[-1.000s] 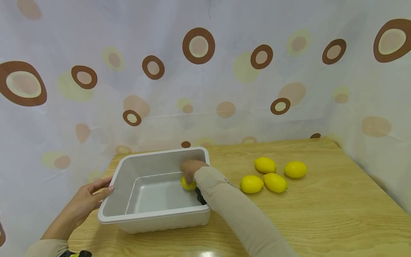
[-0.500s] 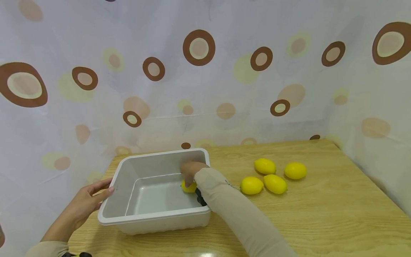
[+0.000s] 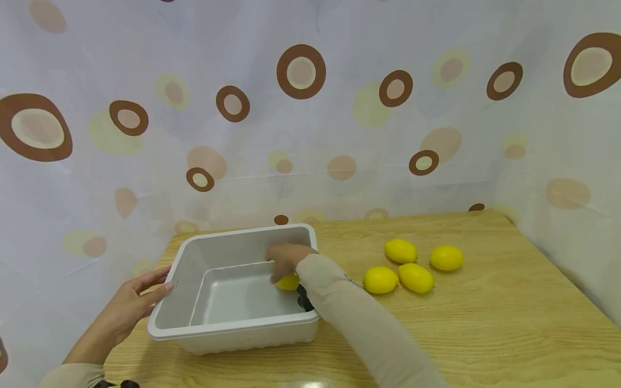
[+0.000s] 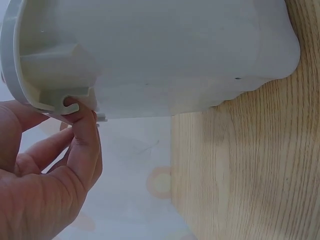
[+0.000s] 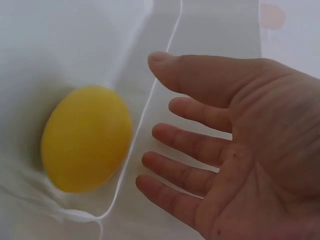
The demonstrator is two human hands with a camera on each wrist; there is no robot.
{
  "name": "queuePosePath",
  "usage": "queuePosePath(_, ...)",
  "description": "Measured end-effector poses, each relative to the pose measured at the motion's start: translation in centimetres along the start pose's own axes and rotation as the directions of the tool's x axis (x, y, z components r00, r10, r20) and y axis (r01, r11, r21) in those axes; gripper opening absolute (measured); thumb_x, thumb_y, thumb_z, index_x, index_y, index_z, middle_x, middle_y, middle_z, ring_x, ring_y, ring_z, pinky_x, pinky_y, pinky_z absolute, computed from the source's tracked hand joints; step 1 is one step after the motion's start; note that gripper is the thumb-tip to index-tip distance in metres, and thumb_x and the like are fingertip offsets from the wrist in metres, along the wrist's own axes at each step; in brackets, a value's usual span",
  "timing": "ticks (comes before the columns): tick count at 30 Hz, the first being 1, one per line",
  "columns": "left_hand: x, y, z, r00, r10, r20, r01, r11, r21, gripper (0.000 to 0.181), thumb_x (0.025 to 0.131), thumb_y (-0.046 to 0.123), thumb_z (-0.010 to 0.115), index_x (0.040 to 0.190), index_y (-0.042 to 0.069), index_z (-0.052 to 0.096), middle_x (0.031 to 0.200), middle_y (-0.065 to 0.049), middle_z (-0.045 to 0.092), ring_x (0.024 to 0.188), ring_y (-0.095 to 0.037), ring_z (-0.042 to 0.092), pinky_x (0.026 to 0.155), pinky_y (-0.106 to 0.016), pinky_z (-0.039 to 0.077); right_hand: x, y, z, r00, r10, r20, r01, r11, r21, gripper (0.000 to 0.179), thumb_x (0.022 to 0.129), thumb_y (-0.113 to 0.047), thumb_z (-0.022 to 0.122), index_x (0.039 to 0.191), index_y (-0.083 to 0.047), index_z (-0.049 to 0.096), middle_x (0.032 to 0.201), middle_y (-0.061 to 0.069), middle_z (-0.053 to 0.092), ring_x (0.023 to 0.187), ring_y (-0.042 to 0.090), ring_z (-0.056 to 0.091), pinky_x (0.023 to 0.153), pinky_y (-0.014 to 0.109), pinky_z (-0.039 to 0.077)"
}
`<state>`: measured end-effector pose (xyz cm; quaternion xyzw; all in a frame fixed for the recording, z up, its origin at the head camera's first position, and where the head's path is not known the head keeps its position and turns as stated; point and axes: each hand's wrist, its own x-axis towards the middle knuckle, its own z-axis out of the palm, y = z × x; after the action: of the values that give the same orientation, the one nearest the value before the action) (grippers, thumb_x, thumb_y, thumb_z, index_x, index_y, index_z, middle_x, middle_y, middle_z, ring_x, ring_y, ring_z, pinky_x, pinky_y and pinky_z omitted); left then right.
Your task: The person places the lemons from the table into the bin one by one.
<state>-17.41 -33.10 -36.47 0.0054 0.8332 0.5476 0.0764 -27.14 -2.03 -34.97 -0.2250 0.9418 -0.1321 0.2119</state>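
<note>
I pinch the tub (image 3: 247, 339) with my left hand (image 3: 128, 304); my right hand (image 5: 250, 140), fingers apart, hangs beside 1 lemon (image 5: 87, 140) inside. 4 lemons (image 3: 416, 278) lie on the table (image 3: 490, 323).

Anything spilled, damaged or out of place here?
Nothing clearly stands out: one lemon in the basin, four lemons on the table, no spill. The dark speck on the basin's outer wall is too small to judge.
</note>
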Motion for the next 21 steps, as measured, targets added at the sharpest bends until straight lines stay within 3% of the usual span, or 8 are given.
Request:
queuePosePath(3, -0.1, 0.0, -0.1, 1.0, -0.005, -0.003, 0.005, 1.0, 0.008, 0.065, 0.098, 0.023, 0.057, 0.148, -0.005, 0.027, 0.132, -0.018, 0.043, 0.094, -0.006, 0.061, 0.077, -0.032, 0.056, 0.1, -0.1, 0.1, 1.0, -0.03, -0.008, 0.03, 1.0, 0.001, 0.056, 0.084, -0.027, 0.074, 0.136, -0.018, 0.054, 0.138, 0.001, 0.053, 0.12, 0.017, 0.051, 0.104, 0.035, 0.04)
queuePosePath(9, -0.2, 0.2, -0.2, 1.0, -0.013, 0.009, 0.013, 1.0, 0.026, 0.067, 0.097, 0.025, 0.058, 0.148, -0.005, 0.026, 0.141, -0.027, 0.036, 0.095, -0.005, 0.061, 0.078, -0.033, 0.056, 0.4, -0.4, 0.0, 0.991, -0.13, 0.006, 0.13, 0.991, 0.018, 0.055, 0.088, -0.031, 0.07, 0.138, -0.017, 0.052, 0.14, 0.001, 0.051, 0.127, 0.018, 0.047, 0.109, 0.035, 0.035)
queuePosePath(13, -0.1, 0.3, -0.2, 1.0, -0.011, 0.007, 0.011, 1.0, 0.017, 0.067, 0.097, 0.025, 0.058, 0.148, -0.005, 0.026, 0.14, -0.027, 0.036, 0.095, -0.004, 0.061, 0.079, -0.033, 0.056, 0.4, -0.7, -0.2, 0.975, -0.221, 0.004, 0.221, 0.975, 0.04, 0.056, 0.09, -0.029, 0.068, 0.141, -0.015, 0.05, 0.141, 0.002, 0.05, 0.129, 0.018, 0.045, 0.11, 0.033, 0.034)
queuePosePath(21, 0.1, 0.3, -0.1, 1.0, 0.001, -0.006, -0.001, 1.0, 0.003, 0.066, 0.098, 0.023, 0.058, 0.148, -0.006, 0.026, 0.138, -0.028, 0.038, 0.094, -0.002, 0.061, 0.078, -0.032, 0.056, 0.2, -1.1, -0.9, 0.931, -0.359, -0.068, 0.36, 0.933, -0.011, 0.057, 0.094, -0.026, 0.064, 0.145, -0.013, 0.042, 0.147, 0.005, 0.043, 0.135, 0.02, 0.04, 0.113, 0.032, 0.03)
